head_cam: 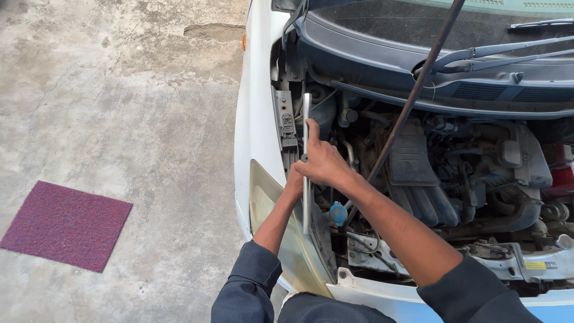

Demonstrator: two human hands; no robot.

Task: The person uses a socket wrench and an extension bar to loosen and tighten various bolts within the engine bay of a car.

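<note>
- The right hand (323,161) is wrapped around the middle of a long silver metal bar (307,119), with the thumb stretched up along its shaft.
- The bar stands nearly upright at the near corner of the open engine bay (454,179); it runs well above the right hand and also reaches down below it.
- The left hand (295,182) sits just under and behind the right hand, touching it, and is mostly hidden by it. It seems closed on the same bar, but its fingers cannot be made out clearly.
- Both forearms come up from dark blue sleeves (251,281) at the lower edge of the view and meet at the bar.
- Just left of the hands lies the white fender (254,119) of the car, and below them the yellowed headlight (266,197).
- Just below and to the right of the right hand, beside the forearm, sits a small blue cap (338,212).
- A thin dark prop rod (412,96) slants from behind the right forearm up and away to the right, crossing the engine bay.
- Further right of the hands is a black ribbed cover (412,161) among hoses and other engine parts.
- Above and well to the right, the wiper arms (508,54) lie at the base of the windscreen.
- Well to the left of the hands, on the bare concrete floor (119,107), lies a square purple mat (66,224).
</note>
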